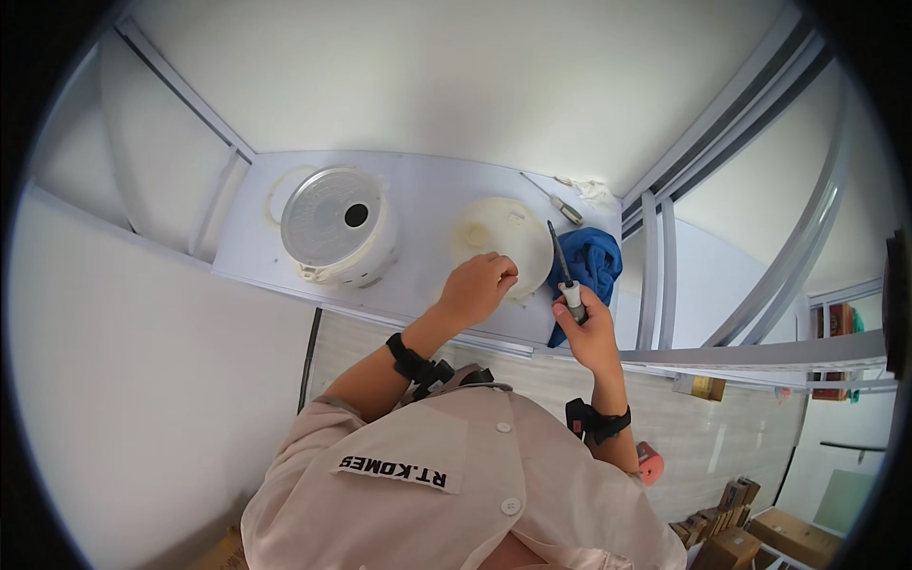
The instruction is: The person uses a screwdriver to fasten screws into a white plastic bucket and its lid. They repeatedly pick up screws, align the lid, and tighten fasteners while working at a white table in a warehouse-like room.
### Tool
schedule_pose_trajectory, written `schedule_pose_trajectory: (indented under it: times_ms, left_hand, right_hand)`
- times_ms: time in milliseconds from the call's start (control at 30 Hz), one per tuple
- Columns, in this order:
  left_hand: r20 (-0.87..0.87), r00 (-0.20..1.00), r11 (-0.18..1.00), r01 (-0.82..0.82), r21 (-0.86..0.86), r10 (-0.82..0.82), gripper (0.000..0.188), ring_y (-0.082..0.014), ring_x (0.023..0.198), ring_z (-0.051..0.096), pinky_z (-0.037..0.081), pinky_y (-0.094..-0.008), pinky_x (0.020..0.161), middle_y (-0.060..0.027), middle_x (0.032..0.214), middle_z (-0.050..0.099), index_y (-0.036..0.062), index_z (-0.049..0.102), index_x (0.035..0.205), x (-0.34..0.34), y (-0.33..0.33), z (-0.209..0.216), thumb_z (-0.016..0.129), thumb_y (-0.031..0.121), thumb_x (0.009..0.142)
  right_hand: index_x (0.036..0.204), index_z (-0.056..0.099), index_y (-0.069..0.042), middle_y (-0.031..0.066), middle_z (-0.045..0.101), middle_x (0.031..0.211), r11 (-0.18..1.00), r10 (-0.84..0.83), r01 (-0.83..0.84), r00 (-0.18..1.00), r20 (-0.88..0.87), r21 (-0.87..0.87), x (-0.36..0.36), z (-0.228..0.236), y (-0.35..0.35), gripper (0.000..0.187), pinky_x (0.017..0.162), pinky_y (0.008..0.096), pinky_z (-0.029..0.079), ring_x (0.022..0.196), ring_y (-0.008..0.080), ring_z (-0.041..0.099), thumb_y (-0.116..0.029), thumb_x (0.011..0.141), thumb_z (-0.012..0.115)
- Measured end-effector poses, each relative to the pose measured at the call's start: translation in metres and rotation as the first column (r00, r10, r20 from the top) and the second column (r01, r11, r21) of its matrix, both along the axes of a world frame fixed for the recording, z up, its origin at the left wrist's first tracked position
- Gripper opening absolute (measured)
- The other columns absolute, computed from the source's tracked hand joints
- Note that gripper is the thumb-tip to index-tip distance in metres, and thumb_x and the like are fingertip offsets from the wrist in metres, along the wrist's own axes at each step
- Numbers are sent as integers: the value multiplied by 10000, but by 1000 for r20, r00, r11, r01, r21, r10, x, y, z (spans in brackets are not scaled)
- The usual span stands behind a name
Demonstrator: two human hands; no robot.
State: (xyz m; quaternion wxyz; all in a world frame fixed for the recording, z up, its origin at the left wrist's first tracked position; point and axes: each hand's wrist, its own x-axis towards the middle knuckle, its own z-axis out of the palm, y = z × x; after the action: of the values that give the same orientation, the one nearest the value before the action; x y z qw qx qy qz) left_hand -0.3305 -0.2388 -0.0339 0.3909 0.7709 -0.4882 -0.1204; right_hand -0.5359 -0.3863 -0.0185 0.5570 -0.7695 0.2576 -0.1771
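Note:
My right hand [591,332] is wrapped round the grey-and-white handle of a screwdriver [560,256], its dark shaft pointing up and away from me. My left hand [480,288] is over the near edge of a round off-white cover [525,242] lying on the white table. Its fingers are curled in a pinch, and whatever may be between them is too small or hidden to make out. The cover has a yellowish stain on its left part. A white rice cooker body [366,256] stands at the left, with a silvery round plate [318,214] with a black hole on top.
Another screwdriver [560,204] lies at the table's far right, beside a crumpled white cloth [594,193]. A blue cloth [594,261] lies at the right edge, close to my right hand. White walls and metal frame rails [650,275] border the white table [423,190].

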Motion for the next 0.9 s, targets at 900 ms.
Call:
schedule_pose_trajectory:
  times_ms: [900]
  left_hand:
    - [301, 934, 964, -123, -235, 192, 74, -261, 894, 652, 511, -419, 807, -15, 925, 715, 111, 777, 974, 162, 238, 64, 806, 158, 924]
  right_hand:
    - [1601, 449, -75, 86, 524, 1154, 958, 250, -226, 959, 130, -174, 181, 44, 170, 791, 861, 306, 473, 971, 189, 534, 71, 863, 692]
